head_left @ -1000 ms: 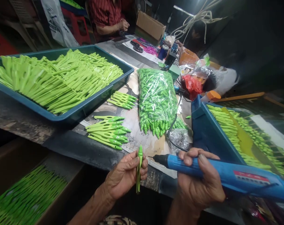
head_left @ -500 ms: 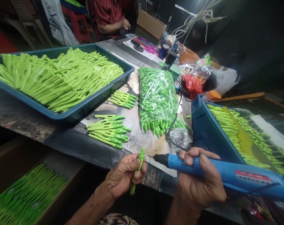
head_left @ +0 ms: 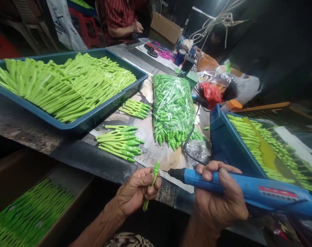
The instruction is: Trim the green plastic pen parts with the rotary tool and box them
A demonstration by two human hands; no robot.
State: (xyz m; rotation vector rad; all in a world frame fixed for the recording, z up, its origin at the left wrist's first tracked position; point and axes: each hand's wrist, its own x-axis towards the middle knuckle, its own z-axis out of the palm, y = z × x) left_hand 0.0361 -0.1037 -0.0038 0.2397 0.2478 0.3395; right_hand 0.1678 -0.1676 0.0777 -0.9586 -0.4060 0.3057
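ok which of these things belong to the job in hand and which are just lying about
Seem to belong:
green piece in the left hand
blue tool in the right hand
bag of green tips
tipped sticks on the table

Probably just lying about:
red plastic bag
cardboard box

The left fingers hide part of the green stick. The right edge cuts off the blue power tool, whose label is too blurred to read. The top edge cuts off a co-worker; silvery specks on the counter are too small to identify.
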